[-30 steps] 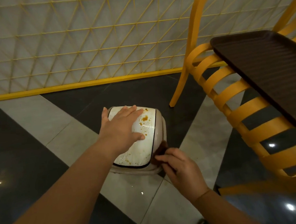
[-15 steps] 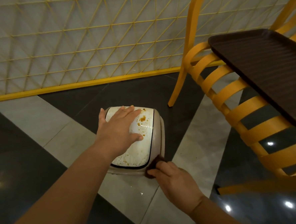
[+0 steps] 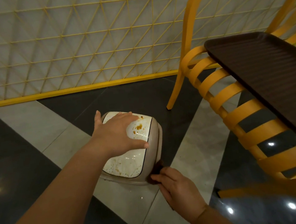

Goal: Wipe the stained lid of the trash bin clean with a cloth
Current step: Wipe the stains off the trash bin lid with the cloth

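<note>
Left hand [image 3: 117, 134] lies flat, fingers straight, on the stained lid [image 3: 129, 159] — right hand [image 3: 177, 186] pinches a dark cloth [image 3: 156, 168] against the bin's [image 3: 156, 137] corner.

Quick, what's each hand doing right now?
Left hand: open, flat on the bin lid.
Right hand: holding the dark cloth against the bin's corner.
</note>
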`<action>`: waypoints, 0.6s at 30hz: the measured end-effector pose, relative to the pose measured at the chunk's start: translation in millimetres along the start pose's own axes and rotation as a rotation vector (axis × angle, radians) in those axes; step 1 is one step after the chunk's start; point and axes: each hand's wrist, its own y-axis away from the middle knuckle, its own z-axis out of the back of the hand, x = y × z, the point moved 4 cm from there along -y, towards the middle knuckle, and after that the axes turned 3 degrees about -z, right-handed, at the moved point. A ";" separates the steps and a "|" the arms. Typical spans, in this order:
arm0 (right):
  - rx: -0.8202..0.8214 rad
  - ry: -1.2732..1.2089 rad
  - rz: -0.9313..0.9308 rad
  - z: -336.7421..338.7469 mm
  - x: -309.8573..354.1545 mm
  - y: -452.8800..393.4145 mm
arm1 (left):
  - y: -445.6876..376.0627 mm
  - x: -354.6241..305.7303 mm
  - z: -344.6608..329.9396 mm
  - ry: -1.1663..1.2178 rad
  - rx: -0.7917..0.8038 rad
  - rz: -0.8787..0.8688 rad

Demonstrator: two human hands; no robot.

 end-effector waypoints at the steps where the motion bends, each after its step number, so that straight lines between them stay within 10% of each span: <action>1: 0.014 -0.001 0.024 -1.5 2.9 0.4 | 1.3 -2.1 -0.5 -0.009 -0.020 0.007; 11: -0.034 -0.014 -0.197 11.9 -25.6 -35.2 | 4.4 -8.1 -16.2 -0.095 -0.119 0.050; 18: 0.102 -0.013 -0.005 3.6 -6.1 -11.4 | 2.9 -11.5 -15.5 -0.066 -0.086 0.087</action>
